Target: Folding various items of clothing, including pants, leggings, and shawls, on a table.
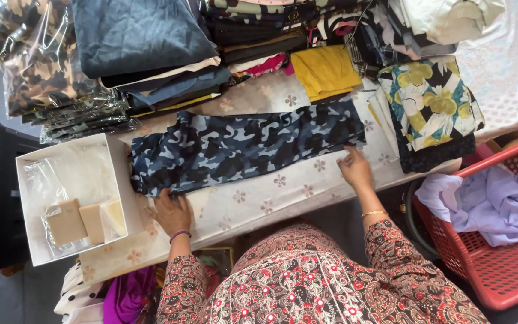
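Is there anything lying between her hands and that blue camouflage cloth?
Nothing visible: the left hand and right hand both rest directly on the edge of the blue camouflage cloth.

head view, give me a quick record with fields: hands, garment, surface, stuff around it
left hand: flat on near left end of the camouflage garment
right hand: fingertips on the garment's near right edge
garment: blue-grey, folded long, lying across the table
surface: floral table cloth
left of it: white box holding small plastic packets
behind: folded clothes stacks, yellow cloth
right: red basket with lilac cloth
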